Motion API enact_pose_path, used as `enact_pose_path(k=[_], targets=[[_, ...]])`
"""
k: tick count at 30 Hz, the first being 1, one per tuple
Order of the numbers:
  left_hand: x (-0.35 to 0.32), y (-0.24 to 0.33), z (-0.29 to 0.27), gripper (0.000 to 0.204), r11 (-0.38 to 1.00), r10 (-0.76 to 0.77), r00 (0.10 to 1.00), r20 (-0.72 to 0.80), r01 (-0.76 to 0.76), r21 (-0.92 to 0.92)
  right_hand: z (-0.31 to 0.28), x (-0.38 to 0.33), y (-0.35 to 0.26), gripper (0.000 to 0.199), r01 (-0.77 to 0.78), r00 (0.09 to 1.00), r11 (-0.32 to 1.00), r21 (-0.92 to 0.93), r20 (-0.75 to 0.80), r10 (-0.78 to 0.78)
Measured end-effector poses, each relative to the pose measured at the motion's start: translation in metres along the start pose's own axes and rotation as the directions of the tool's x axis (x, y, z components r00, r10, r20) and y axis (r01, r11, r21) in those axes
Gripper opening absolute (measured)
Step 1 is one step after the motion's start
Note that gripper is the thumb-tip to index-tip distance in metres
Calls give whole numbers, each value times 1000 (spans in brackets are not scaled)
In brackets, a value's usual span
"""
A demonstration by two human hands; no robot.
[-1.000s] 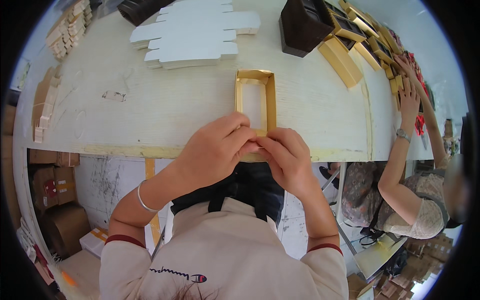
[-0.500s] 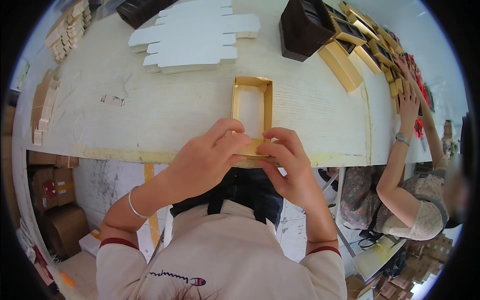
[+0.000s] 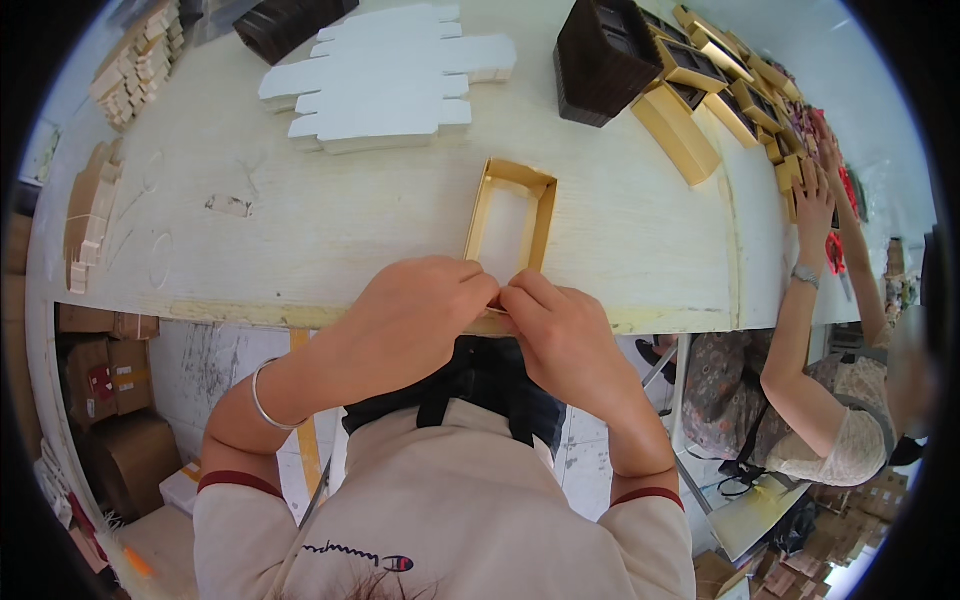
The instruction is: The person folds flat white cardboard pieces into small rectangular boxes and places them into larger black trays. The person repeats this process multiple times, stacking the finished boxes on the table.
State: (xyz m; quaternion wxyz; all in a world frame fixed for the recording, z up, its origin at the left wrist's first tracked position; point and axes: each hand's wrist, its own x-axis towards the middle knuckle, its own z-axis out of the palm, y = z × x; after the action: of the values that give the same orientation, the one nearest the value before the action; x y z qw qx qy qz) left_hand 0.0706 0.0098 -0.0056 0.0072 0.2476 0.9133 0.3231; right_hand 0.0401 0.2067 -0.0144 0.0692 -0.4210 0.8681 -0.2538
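Pale and scuffed, the counter [image 3: 330,220] runs wide under the camera, its near edge just in front of the person's chest. On it, close to that edge, lies a shallow gold tray [image 3: 508,222] of folded card, long side pointing away, open face up and white inside. Both hands meet at its near end: the left hand [image 3: 405,315] and the right hand [image 3: 560,335] press their fingertips together over the short wall there, pinching the card, which looks like a way to crease or tuck the end flap while the counter edge braces the tray from below. The exact grip under the fingers is hidden. Farther back sits a stack of flat white cutouts [image 3: 385,85], fanned so each can be taken off singly, and to the right a dark brown box [image 3: 605,55] with a row of finished gold boxes [image 3: 725,85] beside it. Small card pieces [image 3: 135,60] are piled at the far left. At the right end of the counter another person's hand [image 3: 812,205] rests flat on more gold pieces. Compared with half a second earlier, the hands have slid back toward the body, so more of the tray now shows, and the fingertips have closed tighter at the middle of its near wall.
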Motion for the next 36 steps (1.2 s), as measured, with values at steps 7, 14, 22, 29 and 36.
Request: enact_pose_path(k=[7,14,22,29,36], targets=[[1,-15,-13,17,990,93,984,153,-109,95,-32,-1,27,26,104,972,993,-49,-206,-112],[7,-7,-12,38,986,113,989,-98,-99,135,-14,-3,30,27,182,951,970,160,-281,-132],[3,-24,-13,55,999,51,996,-74,-52,-13,-29,0,52,30,125,982,985,115,-154,-106],[-1,-26,-9,54,998,-16,990,-143,26,63,-24,5,44,17,143,985,989,-39,-96,-147],[-1,-28,-12,59,999,-45,992,-120,42,-28,-28,5,37,39,60,992,997,-53,-108,-66]])
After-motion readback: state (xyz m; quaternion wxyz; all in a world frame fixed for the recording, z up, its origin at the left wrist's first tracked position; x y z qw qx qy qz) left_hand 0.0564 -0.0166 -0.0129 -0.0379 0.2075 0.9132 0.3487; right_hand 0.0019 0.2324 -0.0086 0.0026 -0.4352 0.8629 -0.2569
